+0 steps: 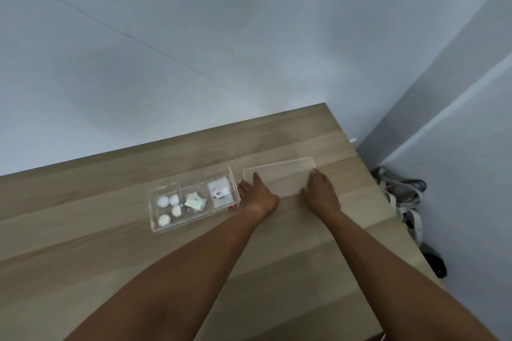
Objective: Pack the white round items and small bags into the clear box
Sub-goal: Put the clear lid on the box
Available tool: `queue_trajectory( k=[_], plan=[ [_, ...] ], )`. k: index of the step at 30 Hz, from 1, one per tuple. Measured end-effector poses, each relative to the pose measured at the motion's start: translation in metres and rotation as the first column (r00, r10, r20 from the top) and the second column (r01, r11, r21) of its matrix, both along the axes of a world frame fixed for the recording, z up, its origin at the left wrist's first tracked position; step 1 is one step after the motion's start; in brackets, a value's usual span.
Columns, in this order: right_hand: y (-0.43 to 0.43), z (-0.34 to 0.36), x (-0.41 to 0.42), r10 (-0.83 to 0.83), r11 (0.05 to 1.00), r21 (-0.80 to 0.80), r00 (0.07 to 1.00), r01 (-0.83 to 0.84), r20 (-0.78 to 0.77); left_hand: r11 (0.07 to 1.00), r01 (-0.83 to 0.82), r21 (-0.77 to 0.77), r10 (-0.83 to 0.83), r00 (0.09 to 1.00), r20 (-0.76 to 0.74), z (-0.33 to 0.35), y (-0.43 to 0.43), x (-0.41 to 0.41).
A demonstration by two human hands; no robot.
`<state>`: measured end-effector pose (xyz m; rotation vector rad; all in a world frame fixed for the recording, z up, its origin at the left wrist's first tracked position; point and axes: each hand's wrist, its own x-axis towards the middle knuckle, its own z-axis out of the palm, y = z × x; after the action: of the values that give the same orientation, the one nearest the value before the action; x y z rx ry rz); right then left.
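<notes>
A clear box (194,223) with three compartments lies on the wooden table (110,257). Its left compartment holds several white round items (169,207). The middle one holds shiny small bags (194,201), and the right one a flat small bag with a label (220,192). To the right of the box lies its clear flat lid (279,176). My left hand (259,194) rests on the lid's left end with the thumb on top. My right hand (321,191) grips the lid's right end.
The table's right edge (388,202) runs close to the lid. On the floor beyond it lies a heap of straps and bags (401,194). A pale wall stands behind the table.
</notes>
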<state>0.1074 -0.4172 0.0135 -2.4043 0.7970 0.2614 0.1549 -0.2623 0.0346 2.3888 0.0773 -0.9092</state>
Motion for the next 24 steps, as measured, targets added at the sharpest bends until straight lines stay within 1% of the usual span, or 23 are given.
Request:
queue_trajectory(
  k=[4,6,9,11,14,18,22,24],
  plan=[
    [0.0,0.006,0.001,-0.121,0.99,0.087,0.99,0.114,0.074,0.992,-0.044,-0.116,0.05,0.997,0.051,0.005,0.003,-0.001],
    [-0.002,0.013,0.002,-0.185,0.98,0.1,0.975,0.173,0.124,0.983,-0.053,-0.178,0.07,0.993,0.092,0.011,0.004,-0.001],
    [-0.003,0.026,0.008,-0.236,0.971,0.098,0.945,0.219,0.228,0.963,-0.058,-0.263,0.115,0.972,0.204,0.024,0.009,0.002],
    [0.002,0.036,0.014,-0.255,0.966,0.106,0.929,0.234,0.269,0.944,-0.078,-0.321,0.172,0.945,0.277,0.034,0.018,0.005],
    [0.021,0.046,0.021,-0.232,0.971,0.123,0.924,0.204,0.305,0.92,-0.137,-0.366,0.269,0.9,0.342,0.045,0.044,0.012],
    [0.06,0.046,0.023,-0.154,0.983,0.149,0.925,0.107,0.347,0.9,-0.238,-0.364,0.378,0.843,0.383,0.049,0.089,0.02],
    [0.106,0.042,0.025,-0.082,0.983,0.183,0.942,0.022,0.324,0.872,-0.357,-0.336,0.473,0.792,0.386,0.049,0.136,0.02],
    [0.127,0.041,0.026,-0.04,0.98,0.197,0.95,-0.023,0.31,0.863,-0.394,-0.315,0.495,0.782,0.379,0.046,0.158,0.017]
  ],
)
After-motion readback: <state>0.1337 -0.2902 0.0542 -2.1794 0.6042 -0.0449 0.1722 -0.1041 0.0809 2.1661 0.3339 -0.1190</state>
